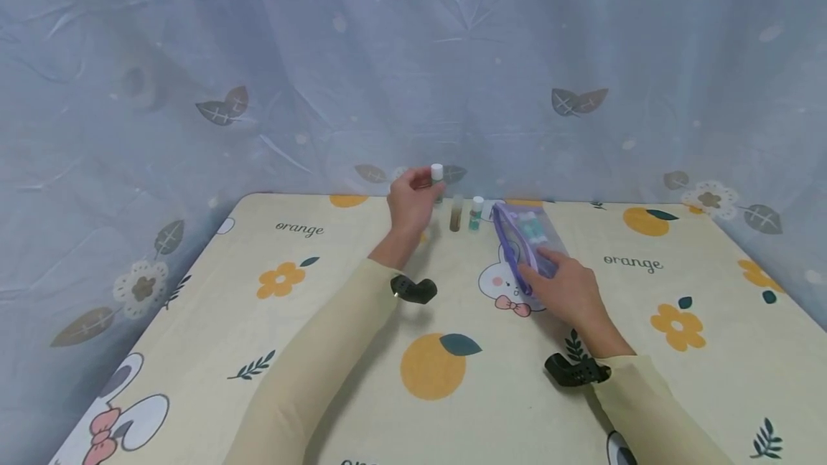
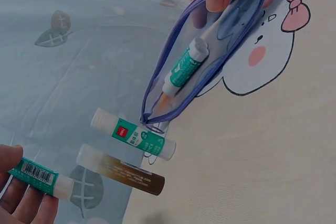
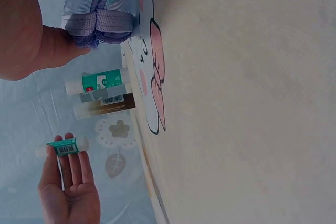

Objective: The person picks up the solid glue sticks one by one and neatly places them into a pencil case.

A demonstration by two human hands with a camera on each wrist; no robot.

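Observation:
My left hand [image 1: 411,201] pinches a green glue stick [image 2: 34,176] with white ends, raised off the table at the far edge. My right hand [image 1: 571,291] grips the near end of a purple mesh zip pouch [image 1: 552,234], whose mouth gapes toward the left. Through that mouth a green-and-white glue stick [image 2: 185,71] shows inside. Between the hands, a second green glue stick [image 1: 476,214] stands upright on the table, close to the pouch. Beside it on the left is an upright brown tube [image 1: 455,215] with a clear, pale top.
A cream cloth [image 1: 362,407] printed with oranges, flowers and a rabbit covers the table. Behind the far edge hangs a blue-grey curtain [image 1: 413,77] with leaf prints. Black wrist mounts [image 1: 413,289] sit on both cream sleeves.

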